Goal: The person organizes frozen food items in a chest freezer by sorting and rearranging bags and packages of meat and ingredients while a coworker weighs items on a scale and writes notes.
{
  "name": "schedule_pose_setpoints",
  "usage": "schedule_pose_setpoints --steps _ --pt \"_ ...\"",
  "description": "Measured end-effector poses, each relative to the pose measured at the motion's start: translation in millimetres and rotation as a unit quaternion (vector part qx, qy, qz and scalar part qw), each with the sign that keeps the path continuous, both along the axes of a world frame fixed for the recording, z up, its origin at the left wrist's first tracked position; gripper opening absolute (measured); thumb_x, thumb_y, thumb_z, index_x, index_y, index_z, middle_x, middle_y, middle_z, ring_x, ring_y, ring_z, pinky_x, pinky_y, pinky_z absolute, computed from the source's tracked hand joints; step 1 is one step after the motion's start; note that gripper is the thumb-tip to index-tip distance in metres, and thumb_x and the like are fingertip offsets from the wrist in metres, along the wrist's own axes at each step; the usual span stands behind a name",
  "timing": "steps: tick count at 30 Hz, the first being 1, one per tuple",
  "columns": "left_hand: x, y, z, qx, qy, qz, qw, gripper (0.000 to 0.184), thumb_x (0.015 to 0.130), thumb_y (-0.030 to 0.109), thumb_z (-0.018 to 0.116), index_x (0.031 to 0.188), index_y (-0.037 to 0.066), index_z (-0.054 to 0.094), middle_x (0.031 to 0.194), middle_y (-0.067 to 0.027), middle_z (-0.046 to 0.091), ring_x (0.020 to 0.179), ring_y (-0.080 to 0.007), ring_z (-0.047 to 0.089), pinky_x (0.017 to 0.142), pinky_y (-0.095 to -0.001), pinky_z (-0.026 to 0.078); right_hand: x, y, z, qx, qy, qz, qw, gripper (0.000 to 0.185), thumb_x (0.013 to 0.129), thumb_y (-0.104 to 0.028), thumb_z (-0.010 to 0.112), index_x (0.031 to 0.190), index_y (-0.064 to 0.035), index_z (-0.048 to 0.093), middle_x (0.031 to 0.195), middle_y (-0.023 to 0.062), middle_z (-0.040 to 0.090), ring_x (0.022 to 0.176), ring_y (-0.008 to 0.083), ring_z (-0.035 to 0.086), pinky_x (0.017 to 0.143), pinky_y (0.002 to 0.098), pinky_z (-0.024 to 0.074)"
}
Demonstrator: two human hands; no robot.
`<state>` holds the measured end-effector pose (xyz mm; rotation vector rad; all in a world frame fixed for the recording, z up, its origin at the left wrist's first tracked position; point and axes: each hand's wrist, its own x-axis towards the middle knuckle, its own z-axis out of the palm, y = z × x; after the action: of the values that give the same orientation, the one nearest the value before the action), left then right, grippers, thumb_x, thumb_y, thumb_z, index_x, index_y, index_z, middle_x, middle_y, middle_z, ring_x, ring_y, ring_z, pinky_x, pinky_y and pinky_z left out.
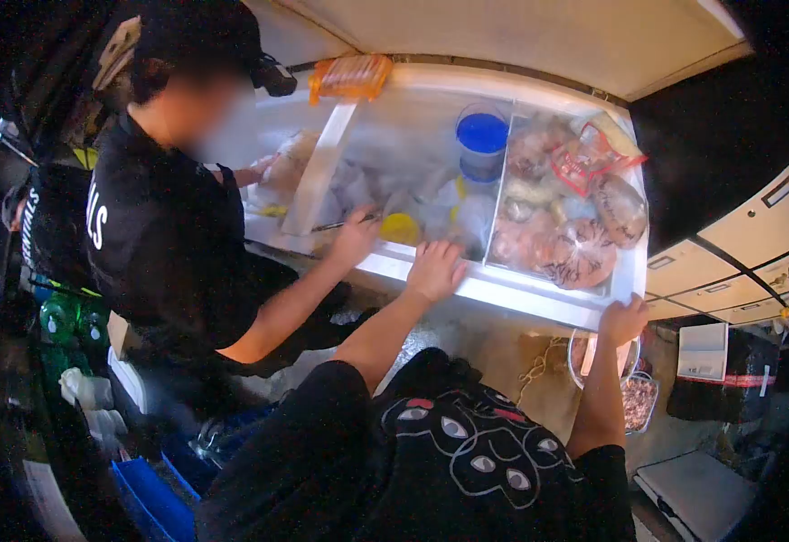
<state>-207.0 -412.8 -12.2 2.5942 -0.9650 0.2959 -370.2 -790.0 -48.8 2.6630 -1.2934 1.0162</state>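
My left hand (437,269) grips the front edge of a white chest freezer (521,294), fingers curled over the rim. At the freezer's front right corner, my right hand (625,321) is closed round the edge. Inside, on the right, lie several clear bags of frozen food (580,253) and a red and white packet (589,158). A tub with a blue lid (482,134) stands toward the back, near a clear divider. A round yellow lid (401,228) lies close to my left hand. Frosty haze blurs the middle compartment.
At left, a person in black (169,235) reaches into the freezer; a thin dark stick is by their near hand (356,237). An orange packet (349,79) rests on the back rim. Below right are a container of reddish contents (638,402) and a dark box (724,384).
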Motion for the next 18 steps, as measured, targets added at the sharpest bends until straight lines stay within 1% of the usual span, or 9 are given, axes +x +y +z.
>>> schedule_pose_setpoints --steps 1,3,4,7,9,10,13,14,18 --pt "0 0 1 0.000 -0.005 0.004 1.000 0.031 0.084 0.029 0.056 0.107 0.009 0.056 0.115 -0.0123 0.053 0.104 -0.0285 0.049 0.092 -0.0455 0.033 2 2 4 -0.003 0.000 -0.005 1.000 0.032 0.069 -0.009 0.057 0.101 -0.0064 0.060 0.103 0.0179 0.057 0.091 0.0378 0.056 0.077 0.0483 0.0455" --pt "1 -2 2 -0.018 0.002 -0.005 1.000 0.032 0.084 0.030 0.056 0.106 0.006 0.056 0.107 -0.0134 0.055 0.102 -0.0303 0.050 0.092 -0.0467 0.034 4 11 14 0.005 -0.001 -0.018 1.000 0.032 0.067 -0.006 0.057 0.099 -0.0025 0.060 0.098 0.0209 0.058 0.089 0.0384 0.056 0.077 0.0486 0.0450" --pt "2 -1 3 -0.024 0.007 -0.013 1.000 0.032 0.084 0.030 0.056 0.105 0.005 0.056 0.103 -0.0139 0.056 0.101 -0.0312 0.050 0.091 -0.0473 0.034 4 11 16 0.000 -0.005 -0.012 1.000 0.032 0.067 -0.006 0.057 0.099 -0.0025 0.061 0.097 0.0209 0.058 0.089 0.0383 0.056 0.077 0.0486 0.0452" --pt "2 -1 6 -0.027 0.024 -0.028 0.999 0.031 0.085 0.030 0.055 0.104 0.005 0.057 0.102 -0.0146 0.056 0.100 -0.0318 0.051 0.089 -0.0472 0.035 3 12 19 0.011 -0.009 -0.007 1.000 0.033 0.066 -0.006 0.056 0.099 -0.0026 0.060 0.097 0.0207 0.058 0.088 0.0381 0.056 0.076 0.0484 0.0457" --pt "2 -3 7 0.012 0.033 -0.006 0.999 0.030 0.084 0.029 0.056 0.103 0.007 0.057 0.098 -0.0121 0.056 0.098 -0.0297 0.051 0.090 -0.0464 0.035 3 11 20 0.041 -0.003 -0.007 0.999 0.034 0.066 -0.006 0.056 0.100 -0.0029 0.060 0.098 0.0205 0.058 0.089 0.0380 0.056 0.076 0.0482 0.0459" --pt "-1 -2 6 0.031 0.041 0.008 0.999 0.029 0.083 0.029 0.057 0.102 0.007 0.057 0.097 -0.0109 0.056 0.098 -0.0287 0.051 0.091 -0.0461 0.035 2 9 17 0.022 -0.014 0.006 1.000 0.035 0.066 -0.005 0.056 0.101 -0.0036 0.059 0.100 0.0203 0.058 0.090 0.0381 0.056 0.076 0.0477 0.0463" --pt "1 -1 0 0.004 -0.004 -0.001 1.000 0.028 0.082 0.029 0.057 0.100 0.007 0.057 0.093 -0.0118 0.056 0.094 -0.0296 0.052 0.089 -0.0465 0.035 3 4 7 -0.008 -0.037 -0.006 0.999 0.034 0.067 -0.008 0.057 0.101 -0.0097 0.058 0.102 0.0166 0.058 0.091 0.0374 0.055 0.076 0.0481 0.0448" --pt "1 0 -2 -0.005 -0.001 -0.004 1.000 0.028 0.082 0.029 0.058 0.100 0.007 0.057 0.093 -0.0120 0.056 0.094 -0.0297 0.052 0.089 -0.0465 0.035 2 5 5 0.010 -0.022 -0.019 1.000 0.034 0.069 -0.010 0.056 0.103 -0.0096 0.058 0.104 0.0171 0.057 0.093 0.0374 0.055 0.077 0.0480 0.0450" --pt "3 -1 1 -0.021 0.012 -0.007 1.000 0.027 0.081 0.028 0.058 0.099 0.007 0.058 0.092 -0.0120 0.055 0.093 -0.0297 0.051 0.089 -0.0465 0.035 3 4 5 -0.008 0.004 -0.021 1.000 0.035 0.070 -0.012 0.056 0.105 -0.0094 0.058 0.105 0.0174 0.057 0.093 0.0375 0.055 0.080 0.0475 0.0452"
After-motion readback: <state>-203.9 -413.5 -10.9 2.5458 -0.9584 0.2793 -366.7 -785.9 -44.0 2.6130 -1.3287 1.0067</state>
